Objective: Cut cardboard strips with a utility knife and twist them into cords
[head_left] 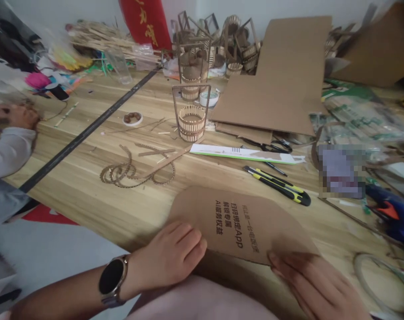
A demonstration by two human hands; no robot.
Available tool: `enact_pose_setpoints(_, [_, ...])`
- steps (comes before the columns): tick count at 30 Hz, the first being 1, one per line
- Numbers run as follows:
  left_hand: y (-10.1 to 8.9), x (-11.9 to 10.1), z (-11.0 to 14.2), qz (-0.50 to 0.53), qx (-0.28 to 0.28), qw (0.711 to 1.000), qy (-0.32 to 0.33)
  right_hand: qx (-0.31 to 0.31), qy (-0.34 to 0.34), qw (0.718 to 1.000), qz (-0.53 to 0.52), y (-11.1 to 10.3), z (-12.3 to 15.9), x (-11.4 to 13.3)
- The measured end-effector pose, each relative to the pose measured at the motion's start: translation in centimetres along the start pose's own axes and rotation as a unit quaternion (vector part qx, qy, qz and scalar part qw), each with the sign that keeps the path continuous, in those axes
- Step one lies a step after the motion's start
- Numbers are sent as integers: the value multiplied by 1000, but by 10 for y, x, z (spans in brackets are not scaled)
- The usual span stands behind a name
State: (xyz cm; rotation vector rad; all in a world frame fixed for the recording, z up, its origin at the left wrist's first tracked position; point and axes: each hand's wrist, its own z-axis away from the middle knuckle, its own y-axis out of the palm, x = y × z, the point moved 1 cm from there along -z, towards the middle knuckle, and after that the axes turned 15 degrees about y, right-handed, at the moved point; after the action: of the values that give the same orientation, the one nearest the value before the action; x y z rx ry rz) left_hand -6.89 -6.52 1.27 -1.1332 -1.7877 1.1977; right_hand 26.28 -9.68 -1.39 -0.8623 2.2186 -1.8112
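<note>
A rounded piece of brown cardboard point(202, 204) with printed black characters lies close in front of me at the table's near edge. At its lower left, my left hand point(173, 251) has curled fingers gripping the edge; a watch is on that wrist. My right hand point(317, 282) pinches the lower right edge between thumb and fingers. Just beyond the cardboard is a yellow and black utility knife point(278, 186). A white strip with a green edge point(245, 154) lies behind the knife, and a small slatted basket with a tall handle point(191, 123) stands farther back.
Curled corrugated strips point(122, 172) lie left of centre. Large cardboard sheets point(272, 93), black scissors point(272, 146) and a blue glue gun point(392, 213) are on the right. More small baskets point(233, 66) crowd the back. A person's hand point(22, 116) is at the far left.
</note>
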Motion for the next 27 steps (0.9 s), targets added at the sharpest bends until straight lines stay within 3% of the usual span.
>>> enact_pose_setpoints(4, [25, -7, 15, 6, 37, 999, 40, 7, -24, 1000, 13, 23, 6, 2])
enact_pose_setpoints(8, [38, -8, 19, 31, 42, 998, 23, 14, -19, 1000, -10, 29, -3, 5])
enact_pose_setpoints(12, [38, -4, 16, 72, 14, 997, -17, 7, -11, 999, -50, 20, -20, 11])
enact_pose_setpoints(16, [38, -4, 10, 100, 22, 993, -50, -4, -28, 999, -28, 17, -35, 19])
enact_pose_setpoints(22, [43, -11, -3, 67, 25, 997, -23, -19, -58, 998, -6, 27, -42, 36])
enact_pose_setpoints(27, [45, -7, -8, 123, 4, 991, -59, 15, -28, 998, -47, 29, -51, 36])
